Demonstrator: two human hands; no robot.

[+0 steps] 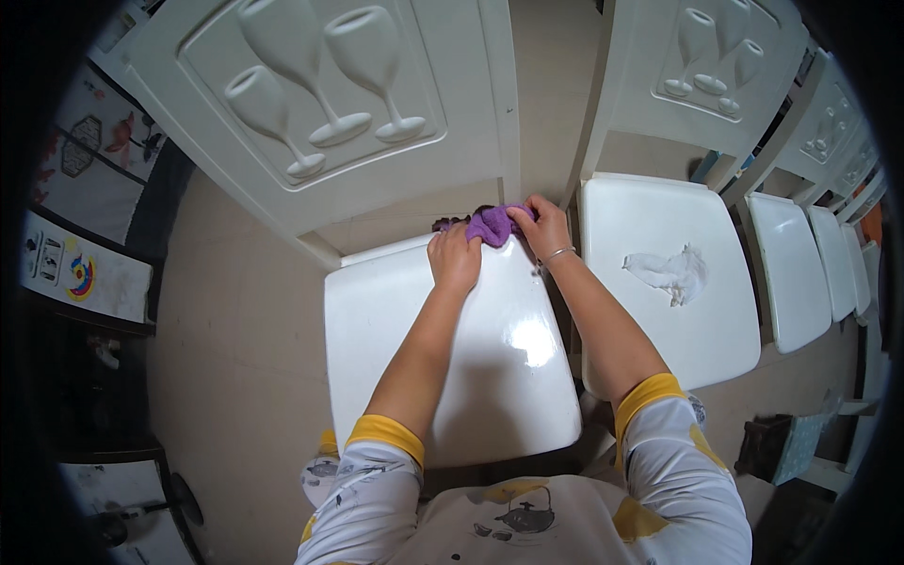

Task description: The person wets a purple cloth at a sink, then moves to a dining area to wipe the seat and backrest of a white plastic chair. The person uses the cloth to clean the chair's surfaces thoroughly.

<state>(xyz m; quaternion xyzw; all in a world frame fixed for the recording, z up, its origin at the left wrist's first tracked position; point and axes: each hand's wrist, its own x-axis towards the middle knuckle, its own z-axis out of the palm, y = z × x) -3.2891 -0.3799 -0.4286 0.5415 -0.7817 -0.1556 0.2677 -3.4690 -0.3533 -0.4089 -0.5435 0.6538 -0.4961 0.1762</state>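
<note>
A purple cloth [493, 226] is bunched at the back edge of a glossy white chair seat [386, 348]. My left hand [455, 259] grips the cloth's left side, its fingers curled over the seat's rear edge. On the cloth's other side, near the seat's back right corner, my right hand [546, 229] is closed on it; a thin bracelet circles that wrist. Part of the cloth hangs behind the edge, and some fingertips are hidden. Above the seat rises the white chair back [226, 179] with three raised wine-glass shapes.
A second white chair [669, 339] stands close at the right, a crumpled white cloth [669, 273] on its seat. More white chairs [796, 273] line up beyond it. Dark-framed furniture [89, 254] runs along the left. At lower right sits a dark box [767, 450].
</note>
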